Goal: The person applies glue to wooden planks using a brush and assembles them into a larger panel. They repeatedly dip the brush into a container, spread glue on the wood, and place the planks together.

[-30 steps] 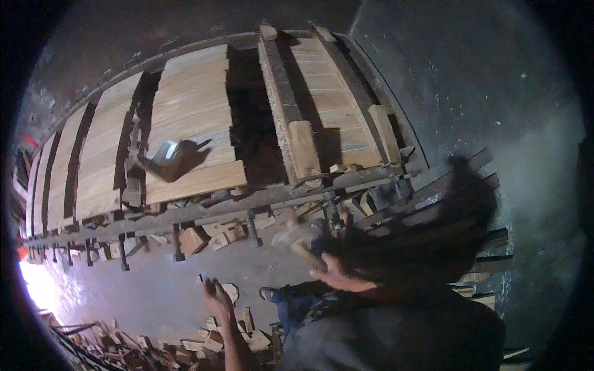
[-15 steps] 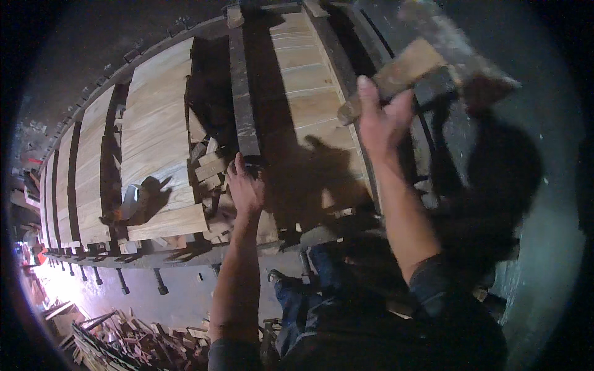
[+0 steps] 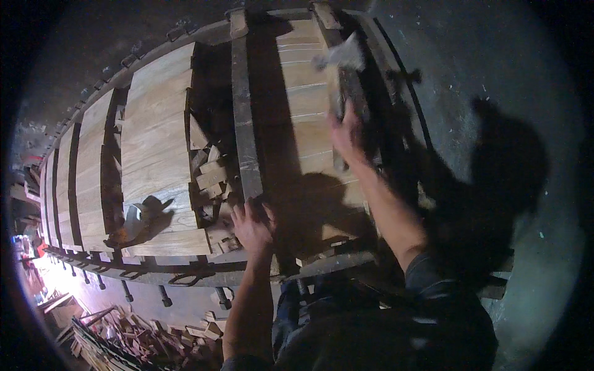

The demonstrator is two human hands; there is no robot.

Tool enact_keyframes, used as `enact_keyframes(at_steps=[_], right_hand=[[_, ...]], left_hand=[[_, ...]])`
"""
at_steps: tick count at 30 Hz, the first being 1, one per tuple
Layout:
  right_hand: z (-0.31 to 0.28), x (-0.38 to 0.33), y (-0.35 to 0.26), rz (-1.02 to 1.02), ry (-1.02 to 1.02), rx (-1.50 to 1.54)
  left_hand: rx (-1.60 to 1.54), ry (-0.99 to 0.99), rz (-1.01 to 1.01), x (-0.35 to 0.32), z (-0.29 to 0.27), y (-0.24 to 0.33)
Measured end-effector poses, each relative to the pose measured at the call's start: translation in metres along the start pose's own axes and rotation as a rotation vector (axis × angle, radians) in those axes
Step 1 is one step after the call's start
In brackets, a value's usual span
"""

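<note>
My right hand (image 3: 349, 133) is wrapped round the handle of a hammer whose broad, worn head (image 3: 346, 54) is over the right edge of a panel of pale boards (image 3: 306, 127). Beside that edge runs a dark bar, partly hidden by the hammer and my hand. My left hand (image 3: 253, 227) lies at the near end of another dark bar (image 3: 246, 117), along the panel's left side. Its fingers are spread, and I make out nothing in them. Shadows of my arms and head fall across the panel's near part.
More board panels (image 3: 158, 136) lie to the left in a long metal frame with bolts (image 3: 166, 297) along its near edge. Wood offcuts (image 3: 212, 174) fill a gap. A pale curved thing (image 3: 133, 222) rests on one panel. A heap of scrap wood (image 3: 154, 340) is at lower left.
The hammer has swung from the upper right inward to the panel's right edge, with my right hand moving left and nearer. My left hand has slid nearer along the bar.
</note>
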State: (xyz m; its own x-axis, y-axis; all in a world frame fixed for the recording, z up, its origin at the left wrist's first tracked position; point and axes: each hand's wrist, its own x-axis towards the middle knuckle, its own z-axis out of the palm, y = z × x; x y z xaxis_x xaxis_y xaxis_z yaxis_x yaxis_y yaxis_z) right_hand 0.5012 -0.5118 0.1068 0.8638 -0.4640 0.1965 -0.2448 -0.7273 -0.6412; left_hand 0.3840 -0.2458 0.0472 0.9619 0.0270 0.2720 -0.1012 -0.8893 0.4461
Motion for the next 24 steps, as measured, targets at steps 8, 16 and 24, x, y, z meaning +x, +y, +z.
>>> enact_keyframes(at_steps=[8, 16, 24], right_hand=[[0.079, 0.055, 0.032, 0.068, 0.144, -0.308], [0.082, 0.101, 0.034, 0.044, -0.06, -0.046], [-0.003, 0.21, -0.085, -0.309, 0.449, 0.318]], left_hand=[[0.035, -0.094, -0.005, 0.004, 0.003, -0.014], [-0.093, -0.391, -0.133, 0.14, 0.069, -0.024], [0.253, -0.422, -0.265, 0.147, 0.1, -0.027]])
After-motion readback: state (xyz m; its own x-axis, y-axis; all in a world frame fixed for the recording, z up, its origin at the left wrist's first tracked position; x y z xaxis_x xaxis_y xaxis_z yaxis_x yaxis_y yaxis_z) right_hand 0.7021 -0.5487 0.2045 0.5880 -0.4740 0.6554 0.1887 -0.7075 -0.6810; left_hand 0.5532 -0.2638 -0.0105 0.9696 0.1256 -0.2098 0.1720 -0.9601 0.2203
